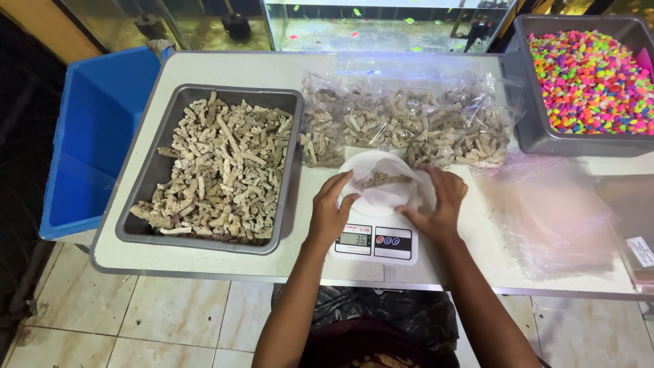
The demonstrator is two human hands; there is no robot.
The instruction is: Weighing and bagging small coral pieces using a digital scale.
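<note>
A clear plastic bag with some beige coral rubble pieces inside lies on a white digital kitchen scale. My left hand grips the bag's left side. My right hand holds its right side, fingers curled over the plastic. The scale's small display faces me, just below my hands.
A grey tray full of coral rubble sits to the left. Several filled clear bags lie behind the scale. A grey bin of bright coloured gravel stands at the right, empty plastic bags below it. A blue tub stands off the table's left edge.
</note>
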